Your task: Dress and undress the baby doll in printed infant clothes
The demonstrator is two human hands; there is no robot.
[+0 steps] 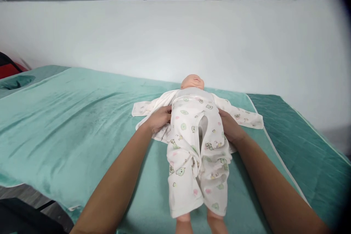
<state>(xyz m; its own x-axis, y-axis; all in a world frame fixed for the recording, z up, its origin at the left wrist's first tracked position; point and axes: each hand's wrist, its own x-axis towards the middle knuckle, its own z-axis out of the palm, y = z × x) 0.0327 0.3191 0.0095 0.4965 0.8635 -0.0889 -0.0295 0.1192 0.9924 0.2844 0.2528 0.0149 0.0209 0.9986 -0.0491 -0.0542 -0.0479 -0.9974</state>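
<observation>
A baby doll [193,81] lies on its back, head away from me and bare lower legs toward me. It wears white printed baby pants [184,157] with a split at the crotch, drawn high over the torso. Beneath its back a white printed baby shirt [248,118] is spread, sleeves out to both sides. My left hand [161,117] is closed at the left side of the pants' waist, fingertips partly hidden by the cloth. On the opposite side my right hand [229,126] grips the pants' edge, its fingers mostly hidden.
A light green sheet [82,124] covers the bed, with a darker green quilted cover [307,146] at the right. Behind stands a white wall [175,36]. A red and black object [9,67] shows at the far left, and a dark object [24,217] at the lower left.
</observation>
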